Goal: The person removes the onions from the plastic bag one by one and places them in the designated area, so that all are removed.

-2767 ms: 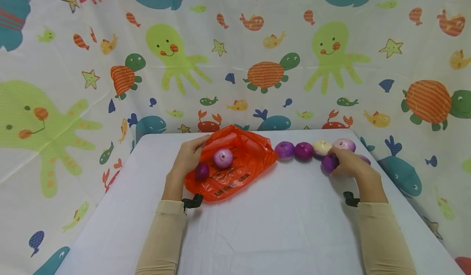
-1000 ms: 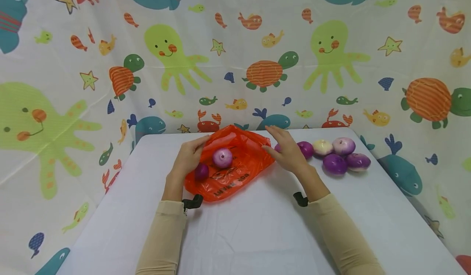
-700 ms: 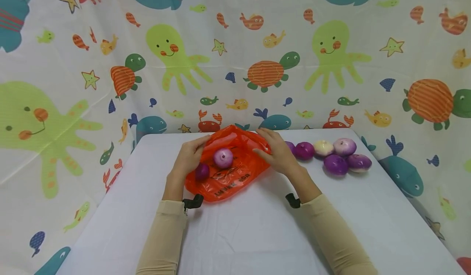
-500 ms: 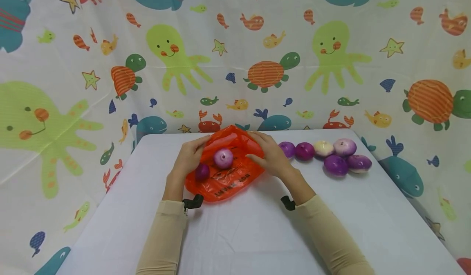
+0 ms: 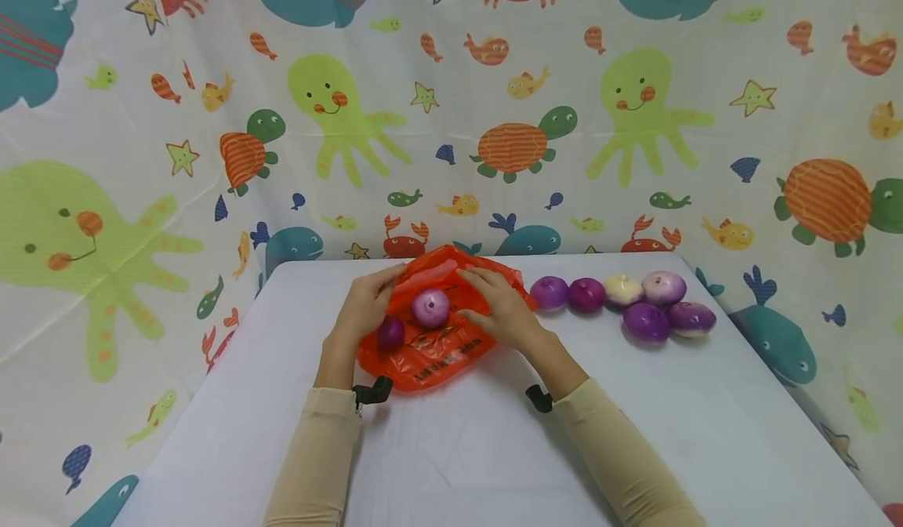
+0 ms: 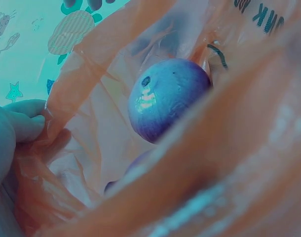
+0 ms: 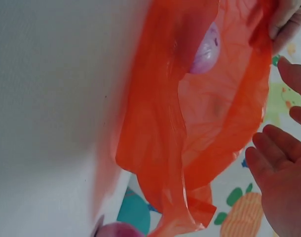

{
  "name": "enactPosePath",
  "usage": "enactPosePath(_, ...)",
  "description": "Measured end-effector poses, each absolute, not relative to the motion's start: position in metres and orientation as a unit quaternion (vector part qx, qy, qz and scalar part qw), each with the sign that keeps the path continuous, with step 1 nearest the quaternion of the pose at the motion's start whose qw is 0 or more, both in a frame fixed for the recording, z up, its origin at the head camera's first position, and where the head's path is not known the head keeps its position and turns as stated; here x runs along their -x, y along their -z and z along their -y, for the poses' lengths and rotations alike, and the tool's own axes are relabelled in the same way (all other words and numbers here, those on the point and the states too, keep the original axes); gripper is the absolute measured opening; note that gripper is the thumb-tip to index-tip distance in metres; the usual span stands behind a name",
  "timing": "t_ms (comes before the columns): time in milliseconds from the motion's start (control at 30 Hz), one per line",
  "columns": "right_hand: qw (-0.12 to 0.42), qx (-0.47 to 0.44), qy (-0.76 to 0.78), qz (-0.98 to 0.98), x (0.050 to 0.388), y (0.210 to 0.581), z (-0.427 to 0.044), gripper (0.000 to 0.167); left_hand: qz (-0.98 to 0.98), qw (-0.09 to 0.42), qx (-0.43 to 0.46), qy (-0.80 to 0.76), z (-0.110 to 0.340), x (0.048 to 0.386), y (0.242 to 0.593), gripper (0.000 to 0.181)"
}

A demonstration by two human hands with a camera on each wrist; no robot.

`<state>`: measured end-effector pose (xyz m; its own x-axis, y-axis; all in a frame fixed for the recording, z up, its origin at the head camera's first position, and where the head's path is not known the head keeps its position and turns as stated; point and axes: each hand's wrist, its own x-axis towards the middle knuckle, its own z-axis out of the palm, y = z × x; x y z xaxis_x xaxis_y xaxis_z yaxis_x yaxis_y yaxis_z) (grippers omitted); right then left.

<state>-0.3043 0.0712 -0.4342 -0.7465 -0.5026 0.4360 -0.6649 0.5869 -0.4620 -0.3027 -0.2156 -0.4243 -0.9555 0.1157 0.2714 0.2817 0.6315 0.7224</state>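
A red plastic bag [image 5: 451,366] lies with its mouth spread, dark lettering on its lower side. Inside sit a pale purple onion [image 5: 431,308] and a darker purple onion [image 5: 391,333]. The left hand [image 5: 360,307] pinches the bag's left rim between thumb and fingers, as the left wrist view shows. Over the bag's right side hovers the right hand [image 5: 504,307], with nothing in it. Its fingers [image 7: 274,153] are spread and look apart from the plastic in the right wrist view.
Right of the bag, several onions stand on the white table [image 5: 451,464]: a purple one [image 5: 549,293] by the bag's edge, a whitish one [image 5: 622,290] and a dark purple one [image 5: 646,323] among them. A sea-animal printed cloth [image 5: 451,96] hangs behind.
The right hand has left the dark purple onion at the right and moved left to the bag, carrying nothing. The left hand keeps its hold on the rim.
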Motion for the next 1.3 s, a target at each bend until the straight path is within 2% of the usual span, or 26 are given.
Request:
enactPosePath(500, 0.067, -0.328, -0.307, 0.891, 0.305, 0.444, -0.057, 0.070, 0.896, 0.098, 0.109, 0.419, 0.216, 0.303, 0.423, 0.040)
enactPosePath(1300, 0.033, -0.338, -0.285, 0.896, 0.319, 0.461, -0.031, 0.069, 0.895, 0.091, 0.107, 0.423, 0.215, 0.301, 0.424, 0.042)
